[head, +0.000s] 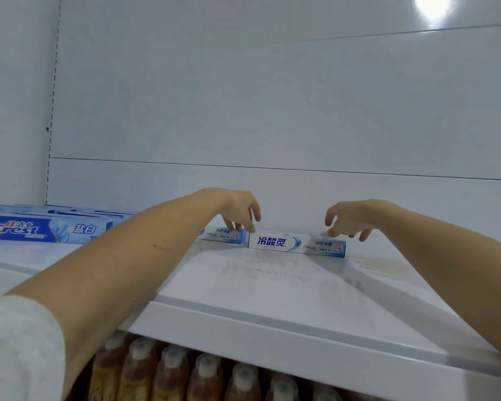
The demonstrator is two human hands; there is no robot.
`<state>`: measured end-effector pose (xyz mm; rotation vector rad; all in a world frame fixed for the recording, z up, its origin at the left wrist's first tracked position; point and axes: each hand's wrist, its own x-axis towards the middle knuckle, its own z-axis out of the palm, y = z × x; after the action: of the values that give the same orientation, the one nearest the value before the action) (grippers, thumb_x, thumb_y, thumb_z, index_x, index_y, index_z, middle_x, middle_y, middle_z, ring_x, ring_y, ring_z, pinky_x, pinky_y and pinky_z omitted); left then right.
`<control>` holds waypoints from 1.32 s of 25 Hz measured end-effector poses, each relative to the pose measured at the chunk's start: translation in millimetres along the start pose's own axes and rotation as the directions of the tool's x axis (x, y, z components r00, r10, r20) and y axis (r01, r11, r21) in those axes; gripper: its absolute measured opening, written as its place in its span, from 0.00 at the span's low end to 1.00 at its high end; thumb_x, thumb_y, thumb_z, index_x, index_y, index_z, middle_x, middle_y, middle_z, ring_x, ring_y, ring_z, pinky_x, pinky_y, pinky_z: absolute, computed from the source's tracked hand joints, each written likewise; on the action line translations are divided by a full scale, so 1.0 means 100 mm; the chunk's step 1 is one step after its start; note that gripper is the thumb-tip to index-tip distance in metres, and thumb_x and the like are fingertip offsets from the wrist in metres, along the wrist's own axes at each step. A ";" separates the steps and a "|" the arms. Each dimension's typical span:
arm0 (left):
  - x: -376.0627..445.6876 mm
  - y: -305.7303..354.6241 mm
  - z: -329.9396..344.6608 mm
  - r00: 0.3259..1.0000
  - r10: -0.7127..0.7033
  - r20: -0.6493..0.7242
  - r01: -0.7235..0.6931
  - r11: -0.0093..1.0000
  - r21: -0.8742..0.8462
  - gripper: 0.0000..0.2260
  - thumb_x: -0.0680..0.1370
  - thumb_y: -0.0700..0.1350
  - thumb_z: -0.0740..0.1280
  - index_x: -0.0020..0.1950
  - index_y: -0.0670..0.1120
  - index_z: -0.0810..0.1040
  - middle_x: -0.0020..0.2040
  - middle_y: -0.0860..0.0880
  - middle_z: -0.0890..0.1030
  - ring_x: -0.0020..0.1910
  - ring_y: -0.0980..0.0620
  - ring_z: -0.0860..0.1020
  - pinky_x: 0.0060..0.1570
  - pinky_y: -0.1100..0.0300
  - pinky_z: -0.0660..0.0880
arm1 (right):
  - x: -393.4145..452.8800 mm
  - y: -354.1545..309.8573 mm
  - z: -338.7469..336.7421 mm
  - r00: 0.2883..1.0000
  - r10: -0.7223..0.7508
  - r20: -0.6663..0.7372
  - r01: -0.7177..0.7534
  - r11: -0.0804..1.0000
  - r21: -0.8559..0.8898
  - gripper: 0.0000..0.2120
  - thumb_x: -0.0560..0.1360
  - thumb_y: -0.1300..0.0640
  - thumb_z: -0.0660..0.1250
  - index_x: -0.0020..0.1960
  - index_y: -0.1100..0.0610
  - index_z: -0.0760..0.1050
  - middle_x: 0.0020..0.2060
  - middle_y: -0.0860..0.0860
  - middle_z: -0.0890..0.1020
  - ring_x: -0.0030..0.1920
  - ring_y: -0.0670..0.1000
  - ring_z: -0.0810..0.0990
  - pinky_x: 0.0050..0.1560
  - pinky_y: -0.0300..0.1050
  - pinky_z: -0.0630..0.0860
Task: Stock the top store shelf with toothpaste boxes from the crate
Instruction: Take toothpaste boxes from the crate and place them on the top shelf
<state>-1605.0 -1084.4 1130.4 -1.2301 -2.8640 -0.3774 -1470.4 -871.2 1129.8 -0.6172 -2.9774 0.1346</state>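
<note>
On the white top shelf (272,285), a white-and-blue toothpaste box (297,245) lies lengthwise near the back panel. A person's left hand (237,209) touches its left end with curled fingertips, while the right hand (350,217) rests bent fingers on its right end; neither hand wraps it. A second matching box (223,234) sits just left, behind the left forearm. Crest boxes (44,228) line the far left. Capped bottles (206,377) fill the shelf below.
</note>
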 end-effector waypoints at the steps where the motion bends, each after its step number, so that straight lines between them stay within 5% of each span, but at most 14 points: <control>1: -0.04 0.00 -0.02 1.000 -0.001 -0.024 0.001 1.000 0.015 0.20 0.78 0.46 0.70 0.68 0.45 0.74 0.58 0.48 0.78 0.47 0.48 0.81 0.48 0.56 0.81 | -0.05 -0.02 -0.02 1.000 -0.003 -0.010 0.003 1.000 -0.005 0.20 0.80 0.54 0.64 0.70 0.55 0.68 0.58 0.55 0.74 0.57 0.57 0.78 0.57 0.54 0.80; 8: -0.42 -0.04 -0.12 0.981 -0.078 -0.180 0.100 0.988 0.118 0.25 0.79 0.62 0.61 0.72 0.49 0.71 0.70 0.50 0.72 0.67 0.47 0.71 0.69 0.47 0.66 | -0.46 -0.38 -0.09 0.979 -0.122 -0.164 0.101 0.986 -0.130 0.20 0.82 0.53 0.59 0.72 0.57 0.67 0.69 0.54 0.70 0.58 0.57 0.73 0.58 0.48 0.73; 11: -0.69 0.03 -0.18 0.967 -0.118 -0.225 0.085 0.985 -0.151 0.29 0.80 0.64 0.56 0.75 0.46 0.67 0.73 0.48 0.69 0.71 0.45 0.68 0.71 0.47 0.63 | -0.67 -0.56 -0.10 0.950 -0.179 -0.256 0.189 0.982 0.015 0.21 0.82 0.50 0.58 0.72 0.59 0.68 0.69 0.56 0.71 0.67 0.58 0.71 0.66 0.49 0.67; 15: -1.21 -0.10 -0.24 0.957 -0.207 -0.202 0.047 0.801 -0.597 0.31 0.80 0.68 0.49 0.76 0.50 0.65 0.73 0.50 0.70 0.75 0.47 0.62 0.73 0.44 0.58 | -1.04 -0.86 -0.09 0.929 -0.201 -0.312 0.297 0.907 0.299 0.25 0.83 0.44 0.53 0.71 0.59 0.69 0.69 0.56 0.72 0.68 0.58 0.70 0.68 0.51 0.65; 22: -2.36 -0.40 0.07 0.852 -0.342 -0.397 -0.187 0.510 -0.840 0.30 0.82 0.65 0.45 0.75 0.51 0.68 0.73 0.47 0.70 0.76 0.48 0.60 0.75 0.43 0.52 | -1.87 -1.59 0.27 0.918 -0.146 -0.369 0.393 0.464 0.794 0.26 0.82 0.39 0.50 0.69 0.54 0.71 0.70 0.51 0.71 0.68 0.54 0.70 0.63 0.52 0.70; 27: -3.15 -0.78 0.50 0.755 -0.451 -0.475 -0.245 0.478 -0.843 0.27 0.83 0.61 0.44 0.73 0.49 0.69 0.72 0.46 0.71 0.74 0.49 0.64 0.76 0.45 0.53 | -2.44 -2.06 0.75 0.912 -0.167 -0.374 0.403 0.198 0.894 0.26 0.82 0.40 0.49 0.72 0.53 0.69 0.70 0.51 0.71 0.68 0.52 0.70 0.69 0.53 0.68; 33: -3.90 -0.99 0.75 0.756 -0.476 -0.449 -0.210 0.473 -0.856 0.27 0.83 0.63 0.44 0.74 0.52 0.69 0.73 0.47 0.70 0.75 0.49 0.62 0.75 0.45 0.53 | -2.87 -2.62 1.24 0.921 -0.161 -0.356 0.359 -0.010 0.933 0.23 0.84 0.44 0.48 0.70 0.53 0.71 0.67 0.51 0.74 0.65 0.51 0.72 0.69 0.55 0.68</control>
<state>-1398.7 -1411.7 998.4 -0.5658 -2.0409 -2.0365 -1325.4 -1234.0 1012.0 0.1908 -1.8697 1.8427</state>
